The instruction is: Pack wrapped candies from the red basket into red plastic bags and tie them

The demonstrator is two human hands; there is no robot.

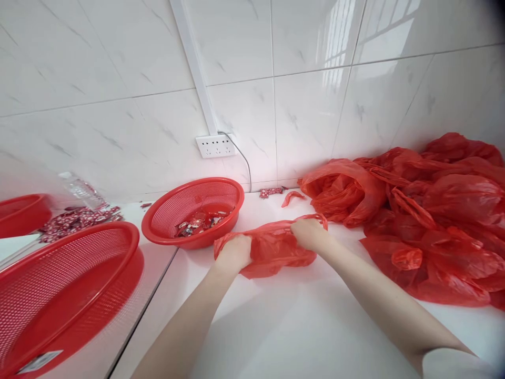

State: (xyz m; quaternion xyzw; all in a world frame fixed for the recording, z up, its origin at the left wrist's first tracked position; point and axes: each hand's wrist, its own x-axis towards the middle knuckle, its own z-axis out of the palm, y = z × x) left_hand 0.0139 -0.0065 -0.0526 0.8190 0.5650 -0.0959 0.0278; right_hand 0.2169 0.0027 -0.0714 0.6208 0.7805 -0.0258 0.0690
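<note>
A thin red plastic bag point(272, 250) is stretched between my two hands over the white tabletop. My left hand point(235, 252) is closed on the bag's left end, its fingers partly hidden by the plastic. At the opposite end my right hand point(309, 235) grips the bag near a handle loop. Just behind my left hand stands a round red basket point(158, 236) with several small printed packets point(201, 223) at its bottom. To the right of my right hand lies a large heap of crumpled red plastic bags point(445, 195).
A larger red basket point(126, 231) stands at the left, with a red-patterned packet pile point(74, 223) and a clear plastic bottle point(84, 190) behind it. Against the tiled wall are a power socket point(215, 146), a patterned strip point(272, 192) and a red plastic scrap point(292, 197).
</note>
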